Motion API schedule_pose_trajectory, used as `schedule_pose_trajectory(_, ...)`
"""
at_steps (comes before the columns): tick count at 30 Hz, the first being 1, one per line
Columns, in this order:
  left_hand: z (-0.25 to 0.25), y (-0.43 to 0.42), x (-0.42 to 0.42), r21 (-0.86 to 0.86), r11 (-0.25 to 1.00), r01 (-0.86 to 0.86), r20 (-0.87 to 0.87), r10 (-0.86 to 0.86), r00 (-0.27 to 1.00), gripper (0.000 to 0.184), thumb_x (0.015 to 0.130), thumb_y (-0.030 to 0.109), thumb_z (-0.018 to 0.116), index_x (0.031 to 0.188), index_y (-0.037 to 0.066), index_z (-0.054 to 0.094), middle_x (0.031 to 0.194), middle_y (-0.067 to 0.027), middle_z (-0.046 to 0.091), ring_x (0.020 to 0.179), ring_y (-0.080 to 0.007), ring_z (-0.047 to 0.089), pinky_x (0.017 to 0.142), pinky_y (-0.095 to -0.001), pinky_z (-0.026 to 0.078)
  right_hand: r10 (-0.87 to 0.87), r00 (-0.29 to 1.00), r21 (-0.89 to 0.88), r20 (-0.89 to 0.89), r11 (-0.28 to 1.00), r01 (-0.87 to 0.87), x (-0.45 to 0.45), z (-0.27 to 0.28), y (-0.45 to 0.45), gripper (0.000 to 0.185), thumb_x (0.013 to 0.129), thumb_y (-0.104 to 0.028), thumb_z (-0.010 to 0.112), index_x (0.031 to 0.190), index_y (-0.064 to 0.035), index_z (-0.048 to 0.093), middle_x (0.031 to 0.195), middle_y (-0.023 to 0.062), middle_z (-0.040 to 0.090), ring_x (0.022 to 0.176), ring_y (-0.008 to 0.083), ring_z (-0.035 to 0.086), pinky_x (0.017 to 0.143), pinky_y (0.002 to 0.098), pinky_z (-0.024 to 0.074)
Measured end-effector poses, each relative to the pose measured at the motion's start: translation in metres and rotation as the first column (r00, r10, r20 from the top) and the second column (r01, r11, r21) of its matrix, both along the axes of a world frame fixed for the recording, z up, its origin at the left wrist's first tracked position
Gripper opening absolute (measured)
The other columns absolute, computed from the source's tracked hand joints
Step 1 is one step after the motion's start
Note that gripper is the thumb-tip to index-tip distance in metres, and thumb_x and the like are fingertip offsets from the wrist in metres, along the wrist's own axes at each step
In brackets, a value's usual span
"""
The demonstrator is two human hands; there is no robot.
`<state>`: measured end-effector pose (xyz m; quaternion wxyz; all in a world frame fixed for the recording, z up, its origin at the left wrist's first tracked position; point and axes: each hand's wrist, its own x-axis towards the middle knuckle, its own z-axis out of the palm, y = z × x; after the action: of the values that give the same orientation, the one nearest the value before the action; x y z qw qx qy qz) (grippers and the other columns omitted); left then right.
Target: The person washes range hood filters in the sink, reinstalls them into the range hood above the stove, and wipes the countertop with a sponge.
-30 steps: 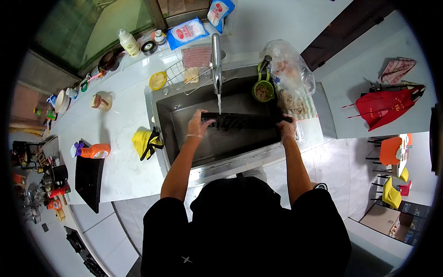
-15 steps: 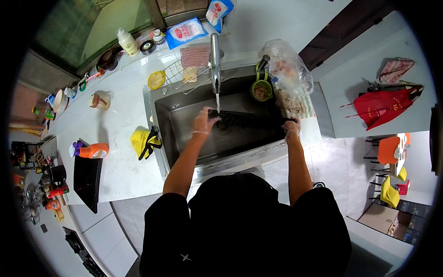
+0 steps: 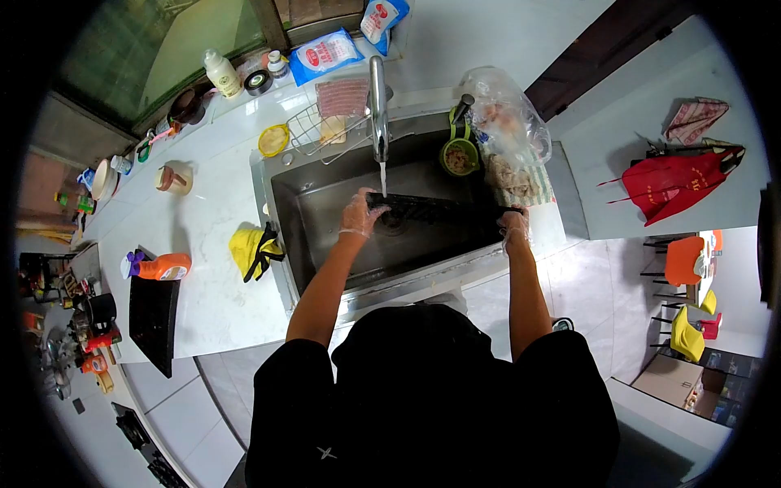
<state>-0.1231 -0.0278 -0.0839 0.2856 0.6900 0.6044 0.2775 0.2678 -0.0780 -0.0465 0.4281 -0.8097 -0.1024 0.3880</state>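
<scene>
Over the sink I hold a long black panel, seen nearly edge-on, by its two ends. My left hand, in a clear plastic glove, is closed on its left end beside the running water. Gripping the right end near the sink's right rim is my right hand, gloved the same way. From the faucet a stream falls onto the panel close to my left hand. The panel's underside is hidden from view.
A green strainer with scraps hangs in the sink's far right corner. Left of the sink lie a yellow-black cloth, an orange spray bottle and another black panel. A plastic bag sits at the right.
Both hands keep their grip on the black panel, which is tilted very slightly differently. The water still runs; the whole view has shifted a little.
</scene>
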Motion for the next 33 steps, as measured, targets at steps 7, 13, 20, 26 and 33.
schedule_pose_trajectory(7,0.006,-0.005,-0.014,-0.016,0.998,0.054,0.056,-0.053,0.997,0.049,0.081,0.034,0.080,0.114,0.009,0.053,0.099,-0.0190,0.067,0.092,-0.0380,0.067,0.078,-0.0459,0.053,0.122,0.992,0.012,0.041,0.992,-0.122,0.003,-0.009,-0.003,0.059,0.069,0.003,0.064,0.122,-0.0192,0.049,0.079,0.0061,0.055,0.069,0.0194,0.054,0.059,0.0344,0.0436)
schedule_pose_trajectory(13,0.008,-0.019,-0.038,-0.047,0.997,-0.053,-0.017,0.052,0.998,0.050,0.082,0.038,0.079,0.115,0.008,0.056,0.101,-0.0184,0.068,0.092,-0.0371,0.068,0.079,-0.0451,0.054,0.230,0.968,0.013,0.095,0.973,-0.233,-0.017,-0.016,0.010,0.063,0.069,0.004,0.066,0.126,-0.0164,0.048,0.075,0.0051,0.054,0.066,0.0174,0.053,0.058,0.0325,0.0430)
schedule_pose_trajectory(20,0.020,-0.026,-0.057,-0.038,0.991,-0.125,-0.069,0.122,0.990,0.053,0.081,0.037,0.080,0.117,0.007,0.055,0.099,-0.0168,0.071,0.090,-0.0326,0.071,0.077,-0.0411,0.055,0.313,0.946,-0.124,0.089,0.946,-0.301,-0.036,-0.022,0.034,0.060,0.074,-0.009,0.067,0.129,-0.0274,0.050,0.080,0.0066,0.057,0.077,0.0218,0.057,0.075,0.0439,0.0423)
schedule_pose_trajectory(26,-0.007,-0.027,-0.082,-0.080,0.985,-0.153,0.124,0.162,0.979,0.050,0.083,0.024,0.081,0.121,0.005,0.054,0.098,-0.0139,0.073,0.084,-0.0160,0.071,0.074,-0.0312,0.055,0.344,0.938,-0.107,0.046,0.935,-0.338,-0.065,-0.004,0.040,0.057,0.077,-0.009,0.067,0.128,-0.0262,0.049,0.075,0.0047,0.054,0.075,0.0209,0.055,0.070,0.0417,0.0421)
schedule_pose_trajectory(33,0.013,-0.030,-0.091,-0.200,0.965,-0.172,0.239,0.218,0.946,0.054,0.079,0.033,0.083,0.117,0.006,0.056,0.100,-0.0184,0.068,0.090,-0.0324,0.069,0.077,-0.0396,0.054,0.322,0.947,0.052,-0.017,0.946,-0.321,-0.078,-0.010,0.046,0.056,0.075,-0.006,0.068,0.125,-0.0233,0.049,0.072,0.0041,0.052,0.070,0.0189,0.052,0.066,0.0378,0.0434)
